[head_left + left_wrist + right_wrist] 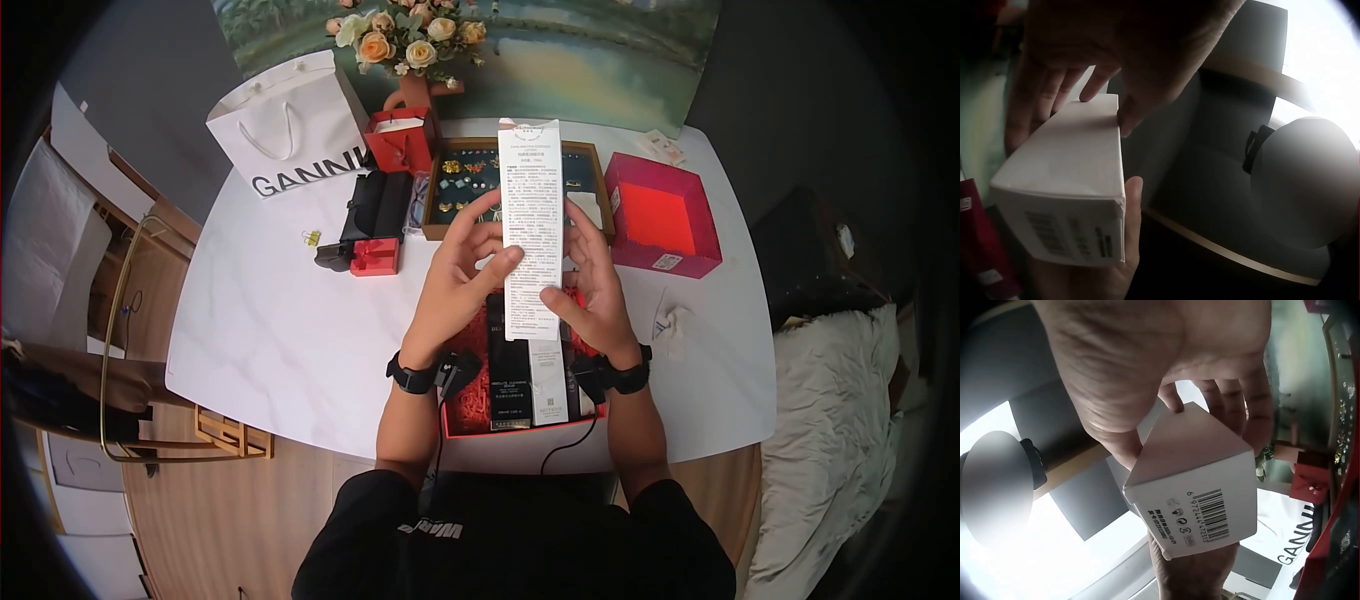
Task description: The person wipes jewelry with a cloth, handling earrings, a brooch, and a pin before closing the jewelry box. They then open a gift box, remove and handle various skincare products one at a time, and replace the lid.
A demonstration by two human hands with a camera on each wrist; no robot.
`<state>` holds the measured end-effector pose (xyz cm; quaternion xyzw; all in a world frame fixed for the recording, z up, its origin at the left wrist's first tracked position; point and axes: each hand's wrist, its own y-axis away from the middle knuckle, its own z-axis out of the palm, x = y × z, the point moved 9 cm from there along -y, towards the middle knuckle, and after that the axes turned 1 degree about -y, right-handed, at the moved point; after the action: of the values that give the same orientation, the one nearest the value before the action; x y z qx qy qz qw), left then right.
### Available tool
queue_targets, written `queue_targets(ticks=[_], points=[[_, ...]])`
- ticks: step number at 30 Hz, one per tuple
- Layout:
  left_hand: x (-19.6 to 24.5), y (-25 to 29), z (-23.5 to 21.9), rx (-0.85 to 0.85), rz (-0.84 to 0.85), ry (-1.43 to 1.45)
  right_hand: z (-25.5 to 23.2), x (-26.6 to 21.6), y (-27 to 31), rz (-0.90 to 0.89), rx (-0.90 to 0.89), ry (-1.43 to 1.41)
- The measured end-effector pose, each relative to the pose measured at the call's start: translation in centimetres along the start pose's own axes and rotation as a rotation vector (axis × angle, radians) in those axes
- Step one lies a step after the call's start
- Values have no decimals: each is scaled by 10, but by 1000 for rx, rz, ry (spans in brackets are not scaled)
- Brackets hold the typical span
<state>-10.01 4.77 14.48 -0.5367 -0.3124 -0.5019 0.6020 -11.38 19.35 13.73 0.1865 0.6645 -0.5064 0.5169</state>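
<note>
Both hands hold up a long white carton (pixel 533 215) covered in rows of small print. My left hand (pixel 465 280) grips its left edge, thumb on the printed face. From the right side my right hand (pixel 600 290) holds it, its thumb near the lower right edge. In the right wrist view the carton's end (pixel 1204 515) carries a barcode. The left wrist view shows the same end (pixel 1066 231), blurred. Below the hands stands an open red box (pixel 525 433) with red shredded paper, a black carton (pixel 508 390) and a white-grey carton (pixel 549 385), partly hidden by the hands.
A jewellery tray (pixel 432 225) lies behind the hands, with a magenta box (pixel 620 240) to its right. On the left are a white GANNI bag (pixel 290 125), a red bag (pixel 402 145), a black case (pixel 378 205) and a small red box (pixel 376 257). Flowers (pixel 410 40) stand behind.
</note>
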Motion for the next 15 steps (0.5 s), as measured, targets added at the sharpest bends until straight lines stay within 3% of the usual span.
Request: queue_targets(ticks=[12, 14, 15], points=[[4, 1, 0, -32, 75, 39, -5, 3, 0, 4, -56, -83], [-14, 2, -13, 79, -99, 95, -8, 10, 4, 37, -40, -46], [-14, 2, -14, 82, -98, 96, -10, 15, 5, 72, -13, -11]])
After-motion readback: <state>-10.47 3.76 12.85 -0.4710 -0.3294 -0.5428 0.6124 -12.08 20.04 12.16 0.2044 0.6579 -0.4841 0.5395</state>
